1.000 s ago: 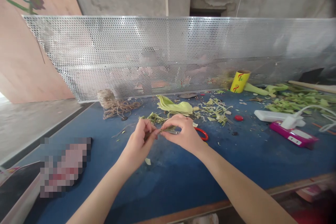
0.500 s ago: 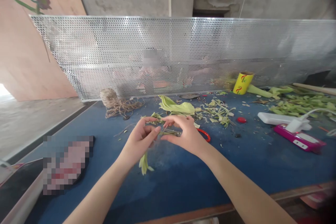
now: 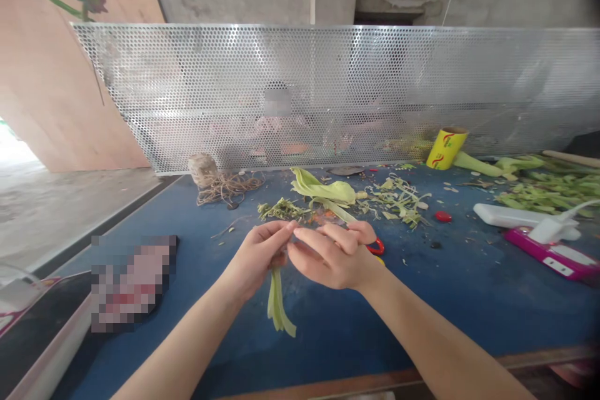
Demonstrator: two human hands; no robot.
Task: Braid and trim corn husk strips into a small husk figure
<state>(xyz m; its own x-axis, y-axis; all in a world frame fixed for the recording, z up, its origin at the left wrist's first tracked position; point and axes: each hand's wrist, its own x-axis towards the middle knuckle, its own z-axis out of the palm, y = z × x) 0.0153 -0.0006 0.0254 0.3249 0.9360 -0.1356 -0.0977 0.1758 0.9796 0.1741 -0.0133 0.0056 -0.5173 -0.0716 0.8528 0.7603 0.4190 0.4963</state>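
Over the middle of the blue table, my left hand (image 3: pixel 260 259) is closed, thumb and finger pinched around the upper end of a bundle of pale green husk strips (image 3: pixel 280 309). The strips hang down below the fingers. My right hand (image 3: pixel 332 253) meets it at the fingertips, its fingers curled and closed; whatever lies between them is too small or hidden to name. Partly covered behind my right hand is a red loop handle (image 3: pixel 376 246). Just beyond both hands lie a broad pale green husk leaf (image 3: pixel 325 190) and a small pile of shredded green bits (image 3: pixel 282 209).
Brown twine (image 3: pixel 227 187) lies loose at the back left. A yellow roll (image 3: pixel 446 149), a red round object (image 3: pixel 443 217) and a pink power strip (image 3: pixel 550 253) with a white plug are to the right. A perforated metal screen (image 3: pixel 319 75) bounds the table's back.
My right hand has turned, its back now more toward me, and its fingers have come together with my left fingertips. The husk strips hang more fully in view. The view has shifted slightly left.
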